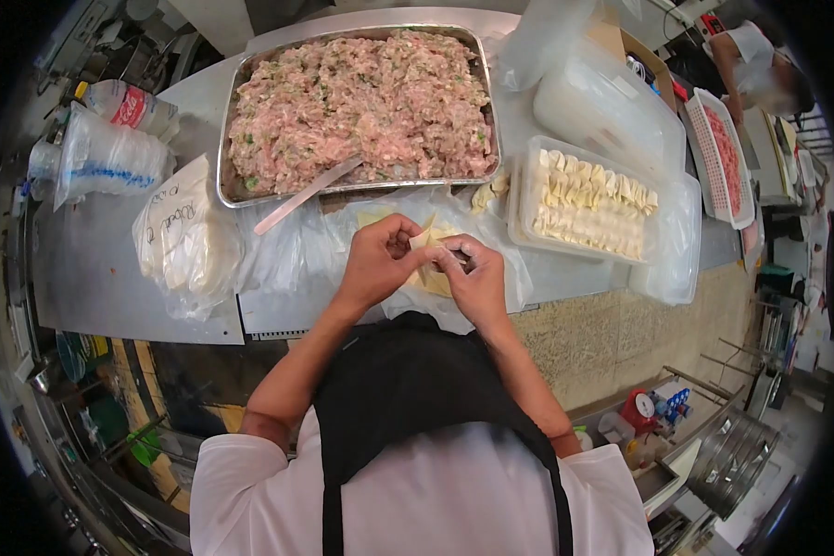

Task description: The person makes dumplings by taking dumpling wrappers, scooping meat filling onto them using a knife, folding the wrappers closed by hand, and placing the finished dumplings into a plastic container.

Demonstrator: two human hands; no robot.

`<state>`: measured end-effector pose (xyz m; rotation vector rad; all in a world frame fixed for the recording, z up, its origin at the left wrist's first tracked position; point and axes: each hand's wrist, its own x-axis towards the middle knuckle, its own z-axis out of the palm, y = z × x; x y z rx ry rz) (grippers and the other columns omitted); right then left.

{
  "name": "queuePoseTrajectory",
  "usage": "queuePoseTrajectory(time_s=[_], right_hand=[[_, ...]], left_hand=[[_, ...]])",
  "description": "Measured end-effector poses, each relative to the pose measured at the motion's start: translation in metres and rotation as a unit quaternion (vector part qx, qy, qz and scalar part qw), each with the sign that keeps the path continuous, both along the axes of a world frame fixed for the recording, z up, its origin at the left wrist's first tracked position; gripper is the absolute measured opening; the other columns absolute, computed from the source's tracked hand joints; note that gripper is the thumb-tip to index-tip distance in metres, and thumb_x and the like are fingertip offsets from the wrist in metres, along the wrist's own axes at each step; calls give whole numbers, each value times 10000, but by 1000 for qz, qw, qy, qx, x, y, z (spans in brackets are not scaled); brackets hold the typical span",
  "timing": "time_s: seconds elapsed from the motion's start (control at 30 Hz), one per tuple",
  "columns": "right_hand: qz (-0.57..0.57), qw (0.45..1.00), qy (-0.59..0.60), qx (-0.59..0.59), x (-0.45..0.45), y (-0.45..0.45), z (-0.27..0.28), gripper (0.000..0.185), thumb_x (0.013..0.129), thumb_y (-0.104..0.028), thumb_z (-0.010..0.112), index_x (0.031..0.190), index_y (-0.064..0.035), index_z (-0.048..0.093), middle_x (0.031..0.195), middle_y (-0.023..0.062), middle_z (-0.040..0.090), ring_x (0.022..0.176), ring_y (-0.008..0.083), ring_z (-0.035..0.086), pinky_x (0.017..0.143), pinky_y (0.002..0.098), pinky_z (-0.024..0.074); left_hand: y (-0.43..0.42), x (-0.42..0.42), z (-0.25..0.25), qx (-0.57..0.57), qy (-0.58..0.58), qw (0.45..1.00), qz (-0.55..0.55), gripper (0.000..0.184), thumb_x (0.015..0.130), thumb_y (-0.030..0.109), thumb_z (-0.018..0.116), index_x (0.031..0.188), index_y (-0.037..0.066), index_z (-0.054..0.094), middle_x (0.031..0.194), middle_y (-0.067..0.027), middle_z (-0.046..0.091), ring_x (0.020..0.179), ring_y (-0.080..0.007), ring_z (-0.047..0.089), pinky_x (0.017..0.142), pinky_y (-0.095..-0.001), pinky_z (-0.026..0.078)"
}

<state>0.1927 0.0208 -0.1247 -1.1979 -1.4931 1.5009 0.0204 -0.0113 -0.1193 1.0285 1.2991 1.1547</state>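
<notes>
Both my hands meet over the near edge of the metal table, pinching a thin yellowish dumpling wrapper (423,237) between the fingertips. My left hand (376,261) is closed on its left side, and my right hand (475,281) closes on it from the right. Whether filling sits inside is hidden by the fingers. Beneath them, more pale wrappers (433,283) lie on a plastic sheet. Just beyond is a large metal tray (221,167) heaped with minced meat (361,107) flecked with green. A flat spatula (308,195) rests across its near rim, its tip in the meat.
At right, a clear plastic container (519,218) holds rows of folded dumplings (598,199), with translucent lids (612,111) around it. Bagged wrappers (187,232) and a soda bottle (130,107) stand left. A white basket (713,139) of meat and another person (760,65) are far right.
</notes>
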Motion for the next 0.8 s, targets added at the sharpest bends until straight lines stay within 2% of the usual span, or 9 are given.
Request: queuePoseTrajectory(time_s=[0.1,0.27,0.37,0.5,0.57,0.6,0.63,0.67,0.8], right_hand=[[-1,998,0,-57,8,3,-10,116,978,-106,639,971,9,655,885,66,693,827,119,681,736,274,559],[-76,913,322,-240,24,6,-23,256,1038,-148,520,1239,7,492,1188,116,638,1069,205,656,945,358,542],[-148,892,338,-262,35,6,-21,255,1047,-108,464,1280,-17,414,1206,131,609,1063,193,637,933,361,526],[-157,902,318,-247,64,1,-59,202,1048,-121,460,1221,-18,470,1211,123,608,1035,212,647,871,368,535],[-90,947,144,-274,77,0,-79,252,1017,-151,528,1217,0,504,1116,123,637,953,221,663,798,377,533],[-89,947,144,-273,76,-2,-74,252,1017,-151,528,1217,0,504,1116,123,637,953,221,663,798,377,533],[-51,983,-58,-164,75,-3,-68,291,987,-151,578,1224,5,517,1052,123,651,907,212,661,762,361,532],[-8,966,-255,-46,73,-5,-63,333,956,-151,628,1231,10,530,988,122,664,860,204,660,726,346,530],[-43,909,-375,175,47,-10,0,365,905,-101,707,1218,11,555,1010,105,678,904,145,653,722,289,549]], left_hand=[[0,-9,-19,-6,39,999,-7,137,914,43,691,1002,-5,597,881,-28,649,780,-74,625,698,-251,560],[-3,-25,-20,-14,-163,983,81,117,933,75,683,972,0,601,837,-1,628,742,-71,616,671,-258,575],[-9,-43,-27,-4,-152,983,107,121,938,87,680,968,2,600,875,-14,635,768,-77,618,692,-271,579],[-13,-69,-12,-2,-113,988,107,136,937,108,688,991,10,612,891,-17,645,805,-89,631,707,-265,571],[-12,-74,-6,-5,-89,992,89,131,936,89,683,1011,4,617,898,-17,649,807,-94,637,704,-265,568],[-11,-76,-5,-6,-64,995,72,132,934,69,678,1031,-1,622,905,-18,653,809,-98,643,700,-265,564],[-9,-76,-4,-4,-63,995,74,132,934,69,678,1031,-1,622,905,-18,653,809,-98,643,700,-265,564],[-8,-74,-4,5,-65,997,52,131,926,39,675,1039,-11,631,907,-25,662,795,-101,647,696,-262,561],[-6,-55,-4,-20,-68,997,9,134,897,-31,677,1029,-33,659,901,-42,682,771,-105,655,682,-256,556]])
